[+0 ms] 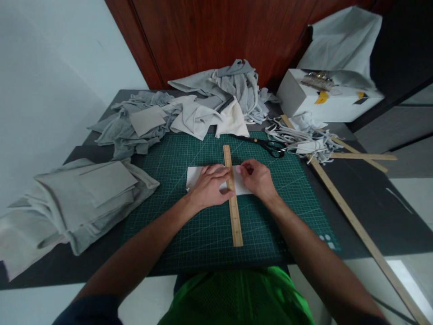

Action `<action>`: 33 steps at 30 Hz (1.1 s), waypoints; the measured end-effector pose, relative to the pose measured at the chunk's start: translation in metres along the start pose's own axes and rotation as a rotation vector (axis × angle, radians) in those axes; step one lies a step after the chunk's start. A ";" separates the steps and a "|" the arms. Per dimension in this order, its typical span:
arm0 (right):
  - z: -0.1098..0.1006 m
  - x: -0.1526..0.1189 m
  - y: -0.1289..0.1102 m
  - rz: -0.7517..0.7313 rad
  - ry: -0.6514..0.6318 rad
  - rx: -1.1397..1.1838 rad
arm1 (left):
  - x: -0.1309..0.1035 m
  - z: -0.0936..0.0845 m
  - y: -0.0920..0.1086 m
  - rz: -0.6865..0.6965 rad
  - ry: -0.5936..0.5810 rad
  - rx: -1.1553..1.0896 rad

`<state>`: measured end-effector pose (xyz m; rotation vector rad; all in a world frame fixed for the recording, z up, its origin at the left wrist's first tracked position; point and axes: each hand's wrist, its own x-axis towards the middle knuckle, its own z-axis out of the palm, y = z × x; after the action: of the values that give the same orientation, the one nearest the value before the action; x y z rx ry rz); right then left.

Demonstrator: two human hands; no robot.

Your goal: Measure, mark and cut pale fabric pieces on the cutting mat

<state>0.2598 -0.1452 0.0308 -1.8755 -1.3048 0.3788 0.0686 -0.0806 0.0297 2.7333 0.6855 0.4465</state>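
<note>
A white rectangular piece of cloth (241,185) lies flat on the green cutting mat (199,234). Across it, nearly upright in the view, runs a wooden ruler (236,221). My left hand (211,186) rests on the cloth with its fingers stretched out, fingertips and thumb pressing the ruler's left edge. Just right of the ruler, my right hand (257,178) is closed in a pinch over the cloth. Between its fingertips shows a small pale pink piece (238,169), which looks like tailor's chalk; most of it is hidden.
Black scissors (260,142) lie at the mat's far edge. Grey fabric heaps (237,85) fill the back, and folded cloth (84,194) is on the left. To the right are fabric strips (304,137), long wooden rulers (352,216) and a white box (297,97).
</note>
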 end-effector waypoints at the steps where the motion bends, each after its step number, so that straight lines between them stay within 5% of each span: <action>1: 0.005 0.002 -0.002 -0.001 -0.012 -0.013 | 0.000 0.000 0.000 0.003 0.001 -0.002; 26: 0.021 0.017 -0.010 -0.048 -0.029 -0.210 | 0.000 0.001 0.000 0.005 0.011 -0.032; 33: 0.003 -0.017 -0.009 -0.018 -0.142 -0.169 | 0.000 0.001 0.000 -0.005 -0.004 -0.035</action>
<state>0.2448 -0.1581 0.0328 -2.0056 -1.4874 0.4100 0.0692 -0.0811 0.0293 2.6984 0.6774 0.4469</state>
